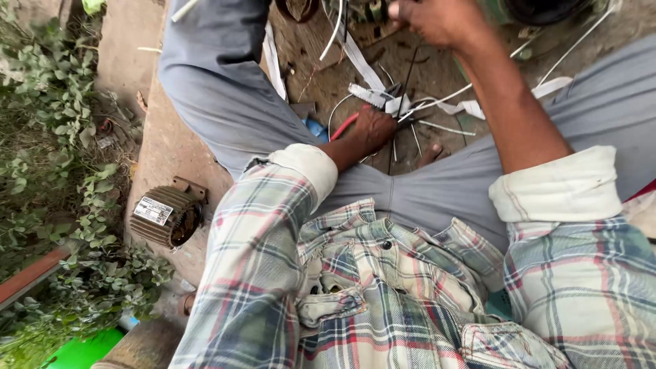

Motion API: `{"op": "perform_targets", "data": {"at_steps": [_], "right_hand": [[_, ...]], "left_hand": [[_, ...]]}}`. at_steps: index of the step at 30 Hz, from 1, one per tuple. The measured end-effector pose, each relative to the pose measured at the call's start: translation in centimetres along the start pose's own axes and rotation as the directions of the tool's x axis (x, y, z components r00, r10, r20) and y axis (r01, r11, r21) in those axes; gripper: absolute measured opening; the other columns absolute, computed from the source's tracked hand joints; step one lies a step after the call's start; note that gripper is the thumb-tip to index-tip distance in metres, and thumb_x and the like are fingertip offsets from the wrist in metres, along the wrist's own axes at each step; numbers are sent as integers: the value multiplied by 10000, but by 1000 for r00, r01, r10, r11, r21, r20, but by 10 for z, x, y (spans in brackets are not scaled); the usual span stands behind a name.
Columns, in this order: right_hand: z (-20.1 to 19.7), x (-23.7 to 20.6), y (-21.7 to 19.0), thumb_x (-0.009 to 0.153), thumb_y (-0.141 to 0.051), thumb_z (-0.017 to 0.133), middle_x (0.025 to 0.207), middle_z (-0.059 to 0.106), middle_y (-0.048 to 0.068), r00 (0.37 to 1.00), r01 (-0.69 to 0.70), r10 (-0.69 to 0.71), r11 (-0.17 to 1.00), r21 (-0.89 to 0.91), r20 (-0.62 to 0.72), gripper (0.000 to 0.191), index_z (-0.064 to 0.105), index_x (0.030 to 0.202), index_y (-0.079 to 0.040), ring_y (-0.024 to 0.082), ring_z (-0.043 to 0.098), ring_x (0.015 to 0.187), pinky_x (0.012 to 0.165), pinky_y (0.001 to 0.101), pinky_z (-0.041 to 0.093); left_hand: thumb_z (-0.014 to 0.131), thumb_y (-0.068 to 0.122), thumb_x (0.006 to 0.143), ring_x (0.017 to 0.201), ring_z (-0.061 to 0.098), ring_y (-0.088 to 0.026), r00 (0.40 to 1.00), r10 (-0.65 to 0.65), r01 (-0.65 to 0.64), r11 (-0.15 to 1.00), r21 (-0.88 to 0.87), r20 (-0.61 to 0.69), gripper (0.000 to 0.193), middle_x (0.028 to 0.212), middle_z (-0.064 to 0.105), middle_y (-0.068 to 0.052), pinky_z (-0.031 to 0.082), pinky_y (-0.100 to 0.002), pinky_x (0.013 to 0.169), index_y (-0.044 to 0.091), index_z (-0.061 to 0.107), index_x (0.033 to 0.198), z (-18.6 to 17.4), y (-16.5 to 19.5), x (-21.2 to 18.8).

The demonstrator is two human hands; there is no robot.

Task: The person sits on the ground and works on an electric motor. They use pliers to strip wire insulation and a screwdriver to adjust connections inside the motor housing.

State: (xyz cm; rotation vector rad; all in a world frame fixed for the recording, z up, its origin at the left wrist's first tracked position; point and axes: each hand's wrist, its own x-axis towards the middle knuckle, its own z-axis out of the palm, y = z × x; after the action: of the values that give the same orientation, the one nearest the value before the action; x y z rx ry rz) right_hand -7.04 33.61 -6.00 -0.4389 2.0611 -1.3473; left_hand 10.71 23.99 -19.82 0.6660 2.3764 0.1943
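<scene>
Fingers of the left hand clench a red-handled tool among white strips on the ground, while the right hand grips a thin dark wire.

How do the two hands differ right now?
The left hand is low between the knees, closed on a tool with a red handle; the right hand is raised near the top edge, pinching a thin dark wire. The left hand sits among the white strips on the ground; the right hand is above them. Both are bare, with plaid sleeves rolled back.
</scene>
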Motion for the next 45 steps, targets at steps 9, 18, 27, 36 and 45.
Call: {"op": "perform_targets", "data": {"at_steps": [9, 18, 27, 36, 45], "right_hand": [[-3, -12, 13, 1008, 10, 669, 968, 726, 84, 993, 82, -75, 994, 71, -87, 195, 658, 1198, 50, 140, 726, 820, 715, 277, 603], [-4, -7, 32, 1012, -52, 681, 967, 763, 98, 1000, 10, -6, 985, 175, -23, 190, 685, 1184, 30, 149, 758, 827, 648, 248, 605], [16, -3, 30, 1017, -113, 695, 893, 750, 80, 988, -119, 144, 935, 335, -50, 83, 700, 1039, -33, 160, 769, 715, 557, 257, 607], [24, -16, 27, 992, -9, 725, 910, 763, 107, 930, 152, -210, 967, -204, -301, 35, 711, 982, 21, 159, 760, 755, 642, 259, 624], [24, -10, 35, 972, 27, 686, 999, 735, 118, 990, 51, -27, 983, 174, -137, 186, 647, 1153, 29, 169, 787, 870, 736, 276, 633]], "left_hand": [[655, 140, 816, 993, 729, -309, 980, -87, 107, 989, -101, 179, 214, 1008, 738, -174, 592, -479, 785, 60, 703, 1008, -22, 16, -18], [600, 272, 1062, 665, 568, -206, 940, -325, -66, 128, -990, -104, 266, 824, 608, -76, 440, -353, 560, 69, 541, 1224, -69, 22, -145], [531, 278, 1074, 589, 577, -95, 909, -399, -298, -421, -857, -120, 304, 763, 585, 3, 485, -250, 500, 104, 485, 1319, -77, 18, -133], [561, 95, 960, 955, 759, -290, 934, -244, -357, -623, -697, -260, 516, 1099, 700, -226, 661, -384, 841, 23, 345, 1423, -64, 2, -114], [769, 173, 952, 689, 735, -243, 846, -521, -153, -32, -988, -114, 552, 851, 730, -178, 631, -373, 586, -102, 449, 1308, -81, 10, -103]]}}
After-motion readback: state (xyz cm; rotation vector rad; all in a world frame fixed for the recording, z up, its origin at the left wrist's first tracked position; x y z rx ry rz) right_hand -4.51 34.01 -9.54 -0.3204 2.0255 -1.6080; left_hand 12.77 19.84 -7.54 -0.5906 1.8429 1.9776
